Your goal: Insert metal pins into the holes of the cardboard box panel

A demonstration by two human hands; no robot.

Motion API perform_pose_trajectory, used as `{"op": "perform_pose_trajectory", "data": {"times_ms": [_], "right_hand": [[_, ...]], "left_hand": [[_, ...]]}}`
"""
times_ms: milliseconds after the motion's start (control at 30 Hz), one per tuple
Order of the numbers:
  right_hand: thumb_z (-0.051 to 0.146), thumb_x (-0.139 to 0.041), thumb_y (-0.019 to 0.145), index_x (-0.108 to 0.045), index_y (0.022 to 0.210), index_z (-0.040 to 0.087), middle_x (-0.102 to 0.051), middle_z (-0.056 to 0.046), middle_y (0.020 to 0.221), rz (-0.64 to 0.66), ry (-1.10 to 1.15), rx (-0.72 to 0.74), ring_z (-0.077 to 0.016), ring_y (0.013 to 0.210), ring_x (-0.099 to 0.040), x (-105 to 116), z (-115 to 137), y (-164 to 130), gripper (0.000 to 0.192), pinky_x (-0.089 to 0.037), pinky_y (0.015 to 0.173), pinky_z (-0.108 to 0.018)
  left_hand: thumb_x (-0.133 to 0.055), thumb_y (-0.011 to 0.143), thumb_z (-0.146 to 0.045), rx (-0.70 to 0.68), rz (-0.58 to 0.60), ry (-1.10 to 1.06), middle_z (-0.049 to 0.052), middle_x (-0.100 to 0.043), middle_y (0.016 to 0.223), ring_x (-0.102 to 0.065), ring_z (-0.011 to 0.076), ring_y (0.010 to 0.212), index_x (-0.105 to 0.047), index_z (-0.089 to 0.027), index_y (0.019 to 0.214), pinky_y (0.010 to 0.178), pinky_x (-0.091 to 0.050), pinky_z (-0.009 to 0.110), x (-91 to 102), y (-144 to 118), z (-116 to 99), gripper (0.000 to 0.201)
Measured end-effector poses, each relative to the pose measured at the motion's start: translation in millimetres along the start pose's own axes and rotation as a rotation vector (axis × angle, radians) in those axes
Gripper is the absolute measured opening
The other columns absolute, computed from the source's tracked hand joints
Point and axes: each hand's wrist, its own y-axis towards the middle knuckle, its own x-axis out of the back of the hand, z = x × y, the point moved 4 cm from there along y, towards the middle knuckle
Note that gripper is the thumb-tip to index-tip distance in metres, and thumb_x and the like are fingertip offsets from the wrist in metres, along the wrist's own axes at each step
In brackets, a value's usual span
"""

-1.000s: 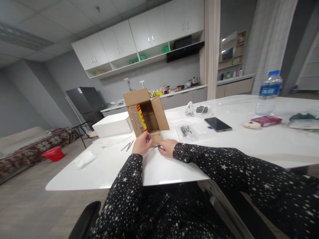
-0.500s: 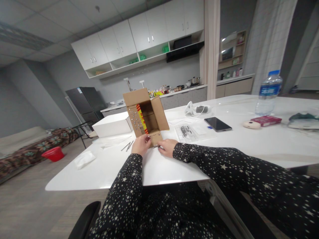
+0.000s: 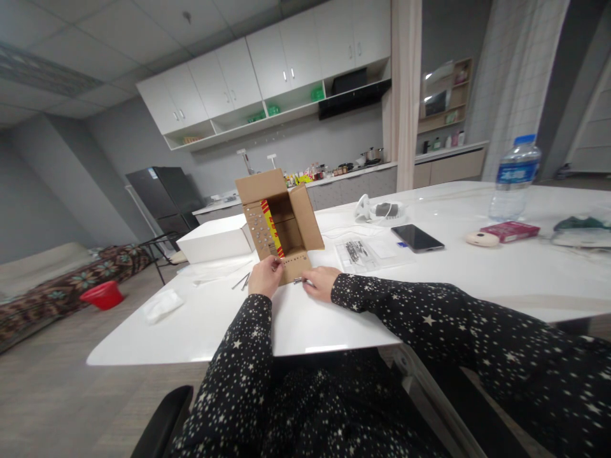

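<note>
An open cardboard box (image 3: 298, 229) faces me on the white table, its flaps spread. Small round silvery studs (image 3: 260, 229) dot its left flap beside a yellow-and-red tape strip (image 3: 272, 229), and a row of small dark dots runs along the lower flap (image 3: 291, 270). My left hand (image 3: 265, 277) is closed in a pinch at the left end of that lower flap; whatever lies between the fingertips is too small to make out. Low at the flap's front edge, my right hand (image 3: 323, 283) is closed around a small metal piece (image 3: 298, 280), mostly hidden by the fingers.
Left of the box lie thin metal rods (image 3: 241, 280), a crumpled tissue (image 3: 162, 305) and a white box (image 3: 214, 238). To the right are a clear case of small dark parts (image 3: 356, 252), a phone (image 3: 417, 237), a pink box (image 3: 510, 231) and a water bottle (image 3: 513, 181).
My left hand has shifted slightly left and up along the lower flap, uncovering more of its dots and covering part of the metal rods. My right hand has stayed in place.
</note>
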Motion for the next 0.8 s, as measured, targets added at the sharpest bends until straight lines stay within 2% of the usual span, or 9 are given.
{"op": "perform_pose_trajectory", "data": {"times_ms": [567, 800], "right_hand": [[0.033, -0.044, 0.088, -0.061, 0.109, 0.023, -0.069, -0.006, 0.104, -0.017, 0.017, -0.006, -0.0199, 0.090, -0.063, -3, -2, 2, 0.029, -0.042, 0.073, -0.028], [0.031, -0.042, 0.088, -0.061, 0.109, 0.024, -0.069, -0.006, 0.104, -0.027, 0.018, 0.005, -0.0201, 0.090, -0.064, -2, -2, 1, 0.030, -0.042, 0.072, -0.028]], "left_hand": [[-0.053, 0.076, -0.021, 0.046, -0.107, 0.030, 0.005, -0.072, 0.084, -0.065, 0.0213, 0.077, -0.067, -0.022, 0.085, 0.071, -0.049, 0.032, 1.2, 1, 10, 0.017], [-0.051, 0.076, -0.018, 0.046, -0.081, 0.036, 0.007, -0.073, 0.087, -0.065, 0.0221, 0.079, -0.069, -0.021, 0.087, 0.076, -0.050, 0.033, -1.2, 2, 12, 0.021]]}}
